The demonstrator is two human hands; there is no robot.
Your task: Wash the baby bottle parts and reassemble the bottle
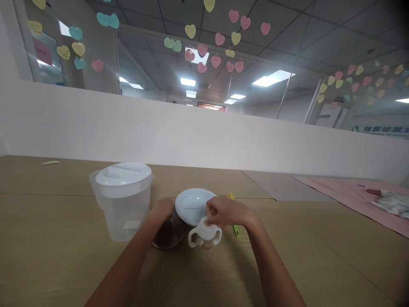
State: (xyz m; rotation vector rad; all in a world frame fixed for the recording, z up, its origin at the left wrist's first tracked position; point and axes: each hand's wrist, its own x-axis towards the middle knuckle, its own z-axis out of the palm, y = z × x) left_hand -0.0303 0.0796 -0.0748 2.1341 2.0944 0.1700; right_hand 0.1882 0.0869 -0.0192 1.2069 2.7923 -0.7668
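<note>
My right hand (222, 209) pinches the top of a baby bottle (207, 232). The bottle is clear, with a white collar, two white side handles and red print low on its front. My left hand (163, 209) is closed over the top of a dark brown, see-through vessel (169, 232) that widens toward its base; its fingertips are partly hidden. Just behind both hands lies a white plate (193, 200), partly covered by my right hand. A tool with a green handle (236, 231) and a yellow end shows beyond my right hand, mostly hidden by it.
A large clear pitcher (128, 213) with a white lid stands left of my left forearm. A thin pale piece (50, 162) lies far back left. At the right are a grey sheet (284, 187) and a pink cloth (338, 194) with a patterned item. A white wall (191, 136) borders the table.
</note>
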